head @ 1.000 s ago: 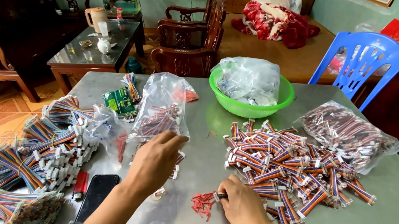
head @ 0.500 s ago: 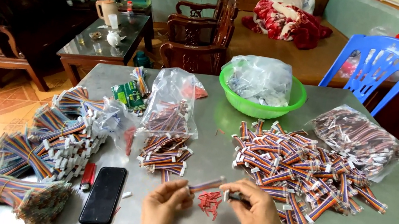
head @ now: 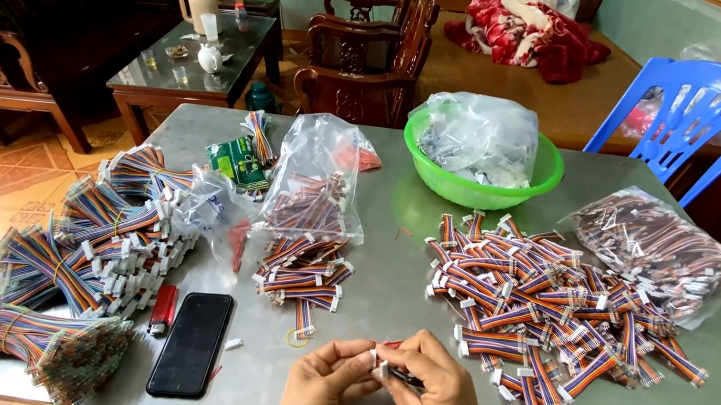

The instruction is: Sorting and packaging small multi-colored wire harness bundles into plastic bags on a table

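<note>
My left hand (head: 330, 383) and my right hand (head: 435, 400) meet at the near edge of the grey table (head: 386, 284). Together they pinch a short ribbon cable with a white connector (head: 376, 357); its coloured wires are mostly hidden under my right fingers. Right of my hands spreads a big loose pile of rainbow ribbon cables (head: 546, 309). A smaller heap of the same cables (head: 303, 272) spills from an open clear bag (head: 314, 181) just beyond my left hand. A small rubber band (head: 297, 338) lies near it.
A black phone (head: 191, 343) and a red lighter (head: 161, 309) lie at front left beside bundled cables (head: 99, 238). A green bowl (head: 478, 188) holds a plastic bag; a full bag of cables (head: 661, 250) sits far right. A blue chair (head: 697, 116) and wooden chairs stand behind.
My left hand came back from the open bag to the near edge and joined my right hand on one cable. A small heap now lies below the bag.
</note>
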